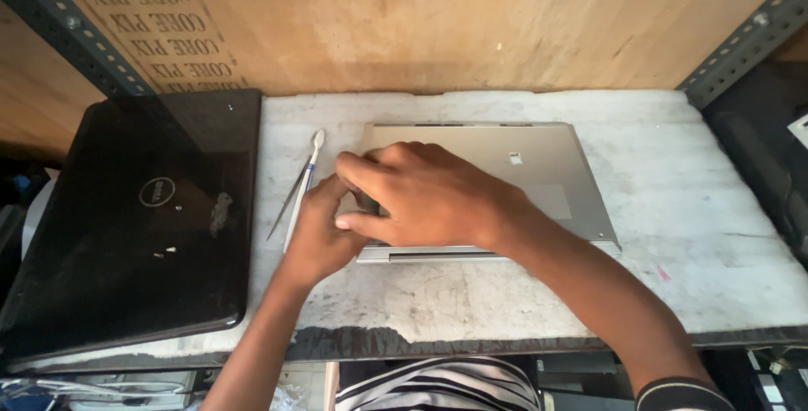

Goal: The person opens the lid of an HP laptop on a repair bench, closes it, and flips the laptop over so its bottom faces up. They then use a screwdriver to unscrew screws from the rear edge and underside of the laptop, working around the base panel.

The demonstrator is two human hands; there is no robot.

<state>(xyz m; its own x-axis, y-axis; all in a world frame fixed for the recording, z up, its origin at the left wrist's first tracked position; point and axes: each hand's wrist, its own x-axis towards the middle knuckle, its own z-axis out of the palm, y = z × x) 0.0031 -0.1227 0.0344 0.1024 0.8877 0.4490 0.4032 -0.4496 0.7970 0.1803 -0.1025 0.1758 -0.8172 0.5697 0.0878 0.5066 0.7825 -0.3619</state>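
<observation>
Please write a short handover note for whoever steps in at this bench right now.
Left hand: rests at the left edge of the closed silver laptop, partly hidden under the right hand; whether it grips anything cannot be told.
Right hand: lies across the laptop's left part, fingers curled over a small dark item that is mostly hidden.
Silver laptop lies flat on the white worktop. Tweezers and a white toothbrush lie just left of it; a closed black laptop lies further left.
Done: nothing visibly opened or removed.
Left: all work on the silver laptop.
</observation>
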